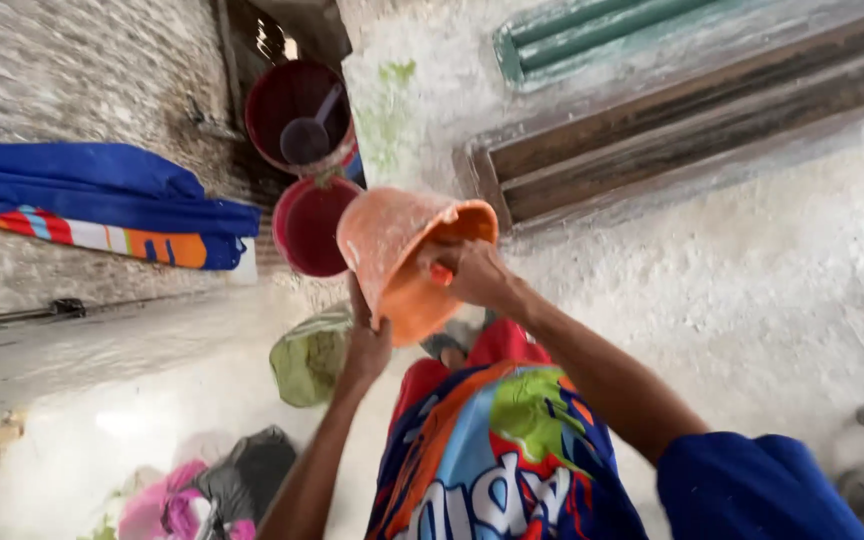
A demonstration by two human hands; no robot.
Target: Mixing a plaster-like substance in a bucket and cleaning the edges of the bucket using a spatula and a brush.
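Nearest me I see my own lap in a bright printed cloth (497, 450) of blue, orange, green and red, with two bare forearms rising from it. My left hand (365, 345) is closed on the lower edge of one orange bucket (402, 255); my right hand (472, 275) grasps its rim from the other side. The bucket is tipped over in the air above my knees, its mouth turned to the upper right, its plastic smeared with whitish residue. Just below it lies one green sack (310, 355), and lower left a heap of pink and dark clothes (202, 490). Beyond stand two dark red tubs (312, 225), the farther holding one scoop (307, 135). One blue cloth (102, 195) hangs at far left.
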